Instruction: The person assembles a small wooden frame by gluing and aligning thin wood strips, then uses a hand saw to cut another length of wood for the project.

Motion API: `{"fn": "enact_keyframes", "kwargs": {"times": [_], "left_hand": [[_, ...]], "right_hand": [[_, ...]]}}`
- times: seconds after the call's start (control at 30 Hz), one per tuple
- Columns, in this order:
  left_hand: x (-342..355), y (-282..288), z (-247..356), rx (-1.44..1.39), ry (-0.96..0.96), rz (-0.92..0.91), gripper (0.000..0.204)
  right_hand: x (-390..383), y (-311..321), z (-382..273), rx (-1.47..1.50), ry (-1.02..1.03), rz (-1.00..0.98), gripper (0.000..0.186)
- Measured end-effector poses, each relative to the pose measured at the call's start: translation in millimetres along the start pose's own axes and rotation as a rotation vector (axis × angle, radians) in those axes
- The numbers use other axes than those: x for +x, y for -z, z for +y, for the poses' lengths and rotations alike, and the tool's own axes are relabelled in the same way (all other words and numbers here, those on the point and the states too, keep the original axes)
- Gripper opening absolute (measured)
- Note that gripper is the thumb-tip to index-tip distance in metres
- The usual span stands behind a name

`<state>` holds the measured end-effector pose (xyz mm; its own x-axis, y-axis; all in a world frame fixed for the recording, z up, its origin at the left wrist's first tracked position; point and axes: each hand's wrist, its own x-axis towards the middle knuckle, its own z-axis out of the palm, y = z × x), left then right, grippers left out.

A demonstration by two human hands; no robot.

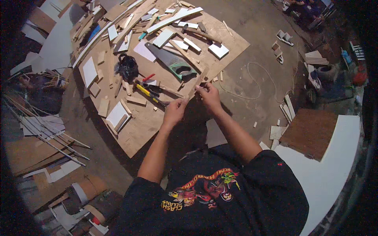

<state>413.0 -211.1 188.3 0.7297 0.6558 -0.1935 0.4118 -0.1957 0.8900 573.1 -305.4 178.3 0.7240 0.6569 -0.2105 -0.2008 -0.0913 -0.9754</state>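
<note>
Both of my hands are at the near right edge of a plywood table (138,135). My left hand (175,113) is closed, its thumb and fingers pinching the lower end of a thin strip of wood (192,94). Higher up, my right hand (210,96) pinches the same strip, fingers curled. Just beyond lies a handsaw (167,59) with a green handle (183,71). Left of my hands are a yellow-handled tool (144,89), a red-handled tool (149,77) and a hammer-like tool (169,90). A black plastic bag (126,66) sits behind them.
Wood offcuts, white-faced blocks (218,50) and long strips (175,19) crowd the table. A pale cord (258,84) loops over the floor at right. Beside me are a white sheet (311,185) and a brown panel (309,133). Boards and rods (47,137) lie at left.
</note>
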Motion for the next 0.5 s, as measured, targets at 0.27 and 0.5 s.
{"fn": "enact_keyframes", "kwargs": {"times": [0.27,0.5], "left_hand": [[74.0,-85.3,80.1,0.308,0.013,0.297,0.044],[145.1,-130.0,108.4,0.248,0.196,0.41,0.043]], "right_hand": [[98.6,96.0,-14.7,0.106,-0.009,-0.119,0.022],[198.7,138.3,-18.0,-0.102,-0.105,-0.305,0.03]]}}
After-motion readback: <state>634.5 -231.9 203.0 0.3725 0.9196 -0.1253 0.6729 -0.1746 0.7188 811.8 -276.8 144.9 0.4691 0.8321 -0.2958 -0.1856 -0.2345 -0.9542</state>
